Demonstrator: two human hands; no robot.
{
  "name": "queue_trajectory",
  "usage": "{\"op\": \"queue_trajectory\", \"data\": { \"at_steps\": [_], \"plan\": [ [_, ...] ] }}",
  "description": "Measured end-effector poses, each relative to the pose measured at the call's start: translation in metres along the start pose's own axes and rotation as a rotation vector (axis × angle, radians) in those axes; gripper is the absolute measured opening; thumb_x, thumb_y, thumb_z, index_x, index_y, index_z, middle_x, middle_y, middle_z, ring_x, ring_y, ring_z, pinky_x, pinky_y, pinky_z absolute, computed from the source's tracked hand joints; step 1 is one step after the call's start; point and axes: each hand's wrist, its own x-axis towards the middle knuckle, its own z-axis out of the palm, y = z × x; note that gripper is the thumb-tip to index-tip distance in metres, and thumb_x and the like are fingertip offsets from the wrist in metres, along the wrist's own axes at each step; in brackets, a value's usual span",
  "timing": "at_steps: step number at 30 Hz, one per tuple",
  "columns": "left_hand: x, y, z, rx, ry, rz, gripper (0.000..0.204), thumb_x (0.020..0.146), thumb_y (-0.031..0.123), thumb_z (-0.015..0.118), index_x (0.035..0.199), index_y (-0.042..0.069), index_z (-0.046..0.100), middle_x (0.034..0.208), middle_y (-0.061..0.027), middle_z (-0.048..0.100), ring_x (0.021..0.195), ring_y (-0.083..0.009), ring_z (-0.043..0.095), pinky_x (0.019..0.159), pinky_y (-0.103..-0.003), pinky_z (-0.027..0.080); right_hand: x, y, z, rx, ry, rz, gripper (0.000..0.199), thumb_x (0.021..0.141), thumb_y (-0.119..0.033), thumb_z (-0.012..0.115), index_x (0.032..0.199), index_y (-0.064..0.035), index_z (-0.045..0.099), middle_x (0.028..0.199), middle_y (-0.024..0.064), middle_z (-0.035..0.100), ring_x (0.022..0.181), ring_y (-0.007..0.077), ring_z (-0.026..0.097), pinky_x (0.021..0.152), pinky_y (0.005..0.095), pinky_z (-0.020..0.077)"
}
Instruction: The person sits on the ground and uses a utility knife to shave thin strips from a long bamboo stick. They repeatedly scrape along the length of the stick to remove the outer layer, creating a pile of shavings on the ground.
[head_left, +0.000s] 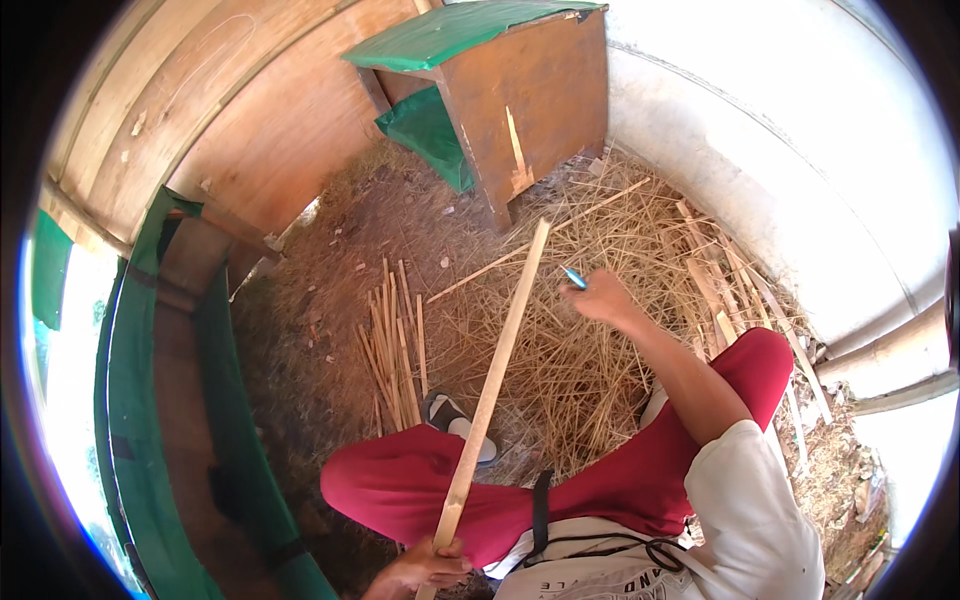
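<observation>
A long, pale bamboo strip (pixel 497 370) slants up from my lap across the middle of the view. My left hand (pixel 428 566) is closed around its lower end, near the bottom edge. My right hand (pixel 604 298) is closed on a slim, bright blue object (pixel 574 278) that sticks out past the fingers. It looks like a small blade or pen; most of it is hidden in the fist. This hand is just right of the strip's upper part, apart from it. Below it spreads a pile of thin shavings (pixel 585 375).
A bundle of narrow strips (pixel 395 345) lies beside my sandalled foot (pixel 460 425). Wider split pieces (pixel 715 285) lie along the pale wall (pixel 770 150) at right. A brown wooden cabinet with a green cover (pixel 530 100) stands ahead. A green-edged bench (pixel 180 400) runs along the left.
</observation>
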Motion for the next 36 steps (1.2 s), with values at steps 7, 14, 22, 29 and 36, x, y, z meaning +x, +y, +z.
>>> {"op": "queue_trajectory", "data": {
  "at_steps": [7, 14, 22, 29, 36],
  "plan": [
    [0.062, 0.044, 0.006, -0.024, -0.261, 0.076, 0.045, 0.09, 0.006, 0.067, 0.07, 0.02, 0.028, 0.054, 0.0074, 0.031, 0.042, -0.0021, 0.027, 0.037, -0.021, 0.016, -0.056, -0.044, 0.005, 0.67, -0.039, -0.034, 0.045, 0.096, -0.042, 0.062, 0.083, 0.0007, 0.068, 0.068, 0.0092, 0.064, 0.046, 0.0078, 0.041, 0.042, 0.028, 0.0333],
    [0.081, 0.08, 0.042, 0.157, -0.092, 0.216, 0.027, 0.087, 0.015, 0.073, 0.083, 0.01, 0.047, 0.061, 0.0048, 0.043, 0.045, -0.0046, 0.04, 0.04, -0.021, 0.032, -0.046, -0.042, -0.021, 0.844, 0.278, -0.143, 0.024, 0.088, -0.018, 0.074, 0.079, 0.0035, 0.07, 0.064, 0.0058, 0.061, 0.045, 0.0069, 0.04, 0.04, 0.0277, 0.0272],
    [0.09, 0.084, 0.06, 0.717, 0.536, 0.462, 0.03, 0.086, 0.023, 0.077, 0.081, 0.005, 0.054, 0.062, 0.0004, 0.055, 0.055, -0.006, 0.057, 0.046, -0.024, 0.046, -0.059, -0.06, -0.047, 0.657, 0.352, -0.244, 0.038, 0.092, -0.034, 0.069, 0.077, 0.0004, 0.071, 0.052, 0.0004, 0.051, 0.045, 0.0071, 0.04, 0.044, 0.0303, 0.0309],
    [0.113, 0.085, 0.043, 0.843, 0.602, 0.621, 0.036, 0.083, 0.031, 0.078, 0.073, 0.003, 0.057, 0.056, 0.0004, 0.053, 0.054, -0.0066, 0.049, 0.048, -0.026, 0.04, -0.108, -0.068, -0.023, -0.089, 0.012, -0.288, 0.046, 0.096, -0.044, 0.058, 0.08, -0.0033, 0.072, 0.061, 0.0086, 0.061, 0.053, 0.0174, 0.06, 0.049, 0.0336, 0.0518],
    [0.138, 0.085, 0.035, 0.7, 0.61, 0.59, 0.034, 0.082, 0.03, 0.077, 0.076, 0.001, 0.061, 0.057, -0.0001, 0.053, 0.053, -0.0072, 0.047, 0.048, -0.027, 0.039, -0.112, -0.047, 0.022, -0.542, 0.032, -0.48, 0.02, 0.079, -0.018, 0.066, 0.073, 0.0004, 0.068, 0.067, 0.0158, 0.065, 0.062, 0.0316, 0.068, 0.056, 0.0434, 0.0544]
  ]
}}
